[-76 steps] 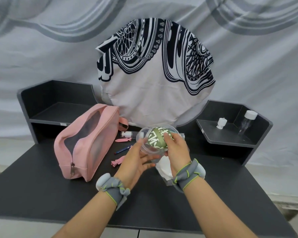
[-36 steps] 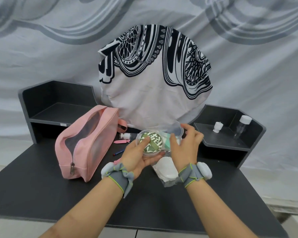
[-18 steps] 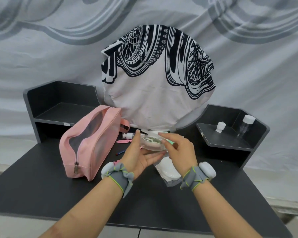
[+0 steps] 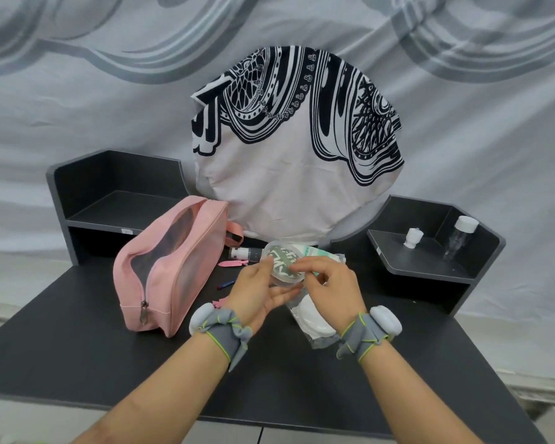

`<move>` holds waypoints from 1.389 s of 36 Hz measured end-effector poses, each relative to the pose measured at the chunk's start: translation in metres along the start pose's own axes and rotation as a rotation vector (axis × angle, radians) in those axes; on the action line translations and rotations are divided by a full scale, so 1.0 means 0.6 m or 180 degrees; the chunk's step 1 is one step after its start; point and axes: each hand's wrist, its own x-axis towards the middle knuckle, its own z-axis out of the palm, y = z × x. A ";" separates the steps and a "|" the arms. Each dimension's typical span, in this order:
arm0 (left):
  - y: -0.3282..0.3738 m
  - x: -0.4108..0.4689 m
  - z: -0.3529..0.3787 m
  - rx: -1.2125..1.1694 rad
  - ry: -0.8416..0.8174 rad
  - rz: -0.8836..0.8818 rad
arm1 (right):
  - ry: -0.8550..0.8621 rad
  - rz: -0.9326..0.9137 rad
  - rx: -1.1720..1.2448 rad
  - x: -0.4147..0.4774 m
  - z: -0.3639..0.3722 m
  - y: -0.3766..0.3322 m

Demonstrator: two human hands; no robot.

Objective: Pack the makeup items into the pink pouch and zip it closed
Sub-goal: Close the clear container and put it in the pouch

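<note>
The clear round case [image 4: 282, 265], held above the tabletop [image 4: 77, 347] toward its back edge and to the right of the pink pouch [image 4: 173, 264], is looking light, stiff and slick, with a thin lid that could pop, so gripping its rim is safer than squeezing its faces. The left hand [image 4: 260, 291] is cradling it palm up, thumb on the rim, while the right hand [image 4: 330, 283] is arching over, fingertips pinching the opposite rim.
</note>
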 end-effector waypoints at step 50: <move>0.167 -0.063 -0.073 0.3470 0.0489 0.3102 | 0.0303 -0.1352 -0.0225 0.054 0.062 -0.098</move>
